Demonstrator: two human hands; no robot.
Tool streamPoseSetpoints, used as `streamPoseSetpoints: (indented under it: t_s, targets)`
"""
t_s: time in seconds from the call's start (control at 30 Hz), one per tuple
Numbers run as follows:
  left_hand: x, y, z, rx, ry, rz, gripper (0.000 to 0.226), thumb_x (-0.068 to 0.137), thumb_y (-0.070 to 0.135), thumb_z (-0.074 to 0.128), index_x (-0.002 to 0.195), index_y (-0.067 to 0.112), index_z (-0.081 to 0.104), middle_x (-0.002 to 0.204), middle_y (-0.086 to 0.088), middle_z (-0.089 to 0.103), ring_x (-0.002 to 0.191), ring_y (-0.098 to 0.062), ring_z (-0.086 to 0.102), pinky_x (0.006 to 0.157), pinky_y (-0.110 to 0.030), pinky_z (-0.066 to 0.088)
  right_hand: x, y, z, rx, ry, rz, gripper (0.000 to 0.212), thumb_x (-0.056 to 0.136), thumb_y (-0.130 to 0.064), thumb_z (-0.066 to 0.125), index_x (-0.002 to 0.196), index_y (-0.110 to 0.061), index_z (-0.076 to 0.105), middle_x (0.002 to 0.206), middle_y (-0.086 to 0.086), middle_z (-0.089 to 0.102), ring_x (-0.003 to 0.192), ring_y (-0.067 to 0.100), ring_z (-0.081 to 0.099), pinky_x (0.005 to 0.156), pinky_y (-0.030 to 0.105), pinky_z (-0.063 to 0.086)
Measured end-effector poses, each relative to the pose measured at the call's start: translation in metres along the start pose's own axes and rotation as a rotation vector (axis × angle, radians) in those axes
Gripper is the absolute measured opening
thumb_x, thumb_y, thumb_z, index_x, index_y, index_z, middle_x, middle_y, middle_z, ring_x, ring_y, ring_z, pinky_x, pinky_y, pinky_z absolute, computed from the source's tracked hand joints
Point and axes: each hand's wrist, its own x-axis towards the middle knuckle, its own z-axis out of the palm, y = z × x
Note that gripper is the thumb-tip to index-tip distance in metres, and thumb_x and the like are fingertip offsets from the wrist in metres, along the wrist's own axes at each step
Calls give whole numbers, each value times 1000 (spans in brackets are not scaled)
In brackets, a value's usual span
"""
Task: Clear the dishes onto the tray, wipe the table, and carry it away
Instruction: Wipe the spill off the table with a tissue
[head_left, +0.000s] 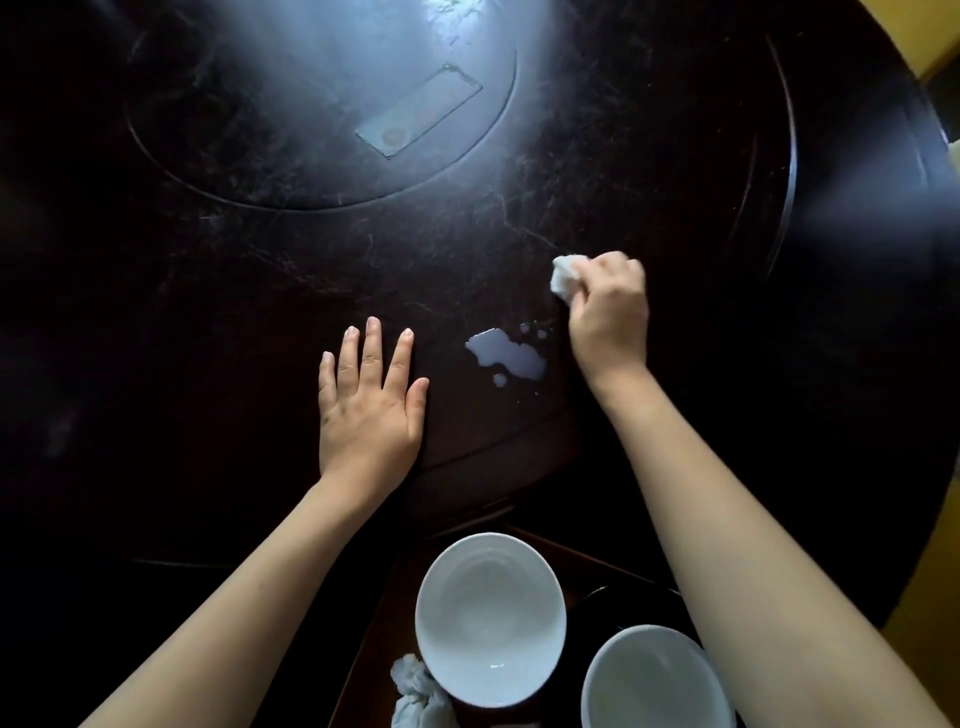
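Observation:
My right hand (609, 306) is closed around a small crumpled white tissue (565, 277) and rests on the dark round table (260, 291), just above and right of a pale puddle of spilled liquid (511, 354). My left hand (370, 402) lies flat on the table, palm down, fingers spread, left of the puddle. Close to me a dark tray (582, 558) holds two empty white bowls, one in the middle (491, 618) and one at the lower right (652, 680), partly hidden by my right forearm. Crumpled white tissues (415, 691) lie on the tray left of the middle bowl.
A round inset turntable (322, 114) fills the table's far half, with a flat rectangular glass-like plate (420, 109) lying on it under a bright glare. The table's raised rim (787, 171) curves along the right. Yellowish floor (930, 545) shows beyond the right edge.

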Motion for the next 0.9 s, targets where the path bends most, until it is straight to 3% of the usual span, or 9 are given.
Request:
streamPoseSetpoints:
  t_s: [0.17,0.43,0.53,0.63,0.77,0.83,0.9]
  targets:
    - [-1,0,0,-19,8,1,66,87,48,7,146,22,19,158,-11,12,146,-27,6,118,-45,0,-34,-32,7,93,-47,-108,27,80,-11,44,86,-3,68,78,16,59,76,34,53,64,36,48]
    - [0,-2,-2,-58,13,4,67,85,50,9,146,24,23,157,-9,14,146,-26,8,117,-44,1,-50,-45,3,60,-239,-233,34,85,-22,45,101,0,65,90,16,60,84,33,54,66,41,53]
    - [-1,-3,-5,-74,-26,6,68,85,53,6,147,27,16,159,-6,8,147,-24,2,117,-42,-3,-49,-36,-8,66,-267,-285,21,82,-14,54,90,0,66,85,17,61,80,33,55,60,41,54]
    - [2,-7,-11,-60,-77,25,58,94,49,18,147,29,10,159,-3,3,147,-21,-3,117,-39,-4,-49,-28,-20,125,-294,-306,27,80,-21,51,83,-1,69,82,16,63,78,33,58,66,35,50]
    - [-3,-18,-17,-120,-89,55,62,91,53,20,147,29,8,159,1,-2,147,-16,-5,117,-38,-6,-31,-3,-28,70,-34,-32,15,76,-3,58,85,-2,70,85,19,63,82,37,58,77,30,40]
    - [-14,-22,-13,-40,-67,46,70,85,59,9,147,29,2,158,1,-8,146,-16,-9,116,-42,-9,-21,3,-28,62,89,168,17,84,-9,56,91,-2,70,92,20,61,89,37,56,79,31,42]
    - [-23,-22,-7,-28,-78,12,72,80,61,1,145,30,-6,155,3,-14,144,-14,-15,116,-43,-11,-17,0,-21,51,107,272,25,91,-22,55,92,-2,70,94,20,58,91,35,54,78,31,42]
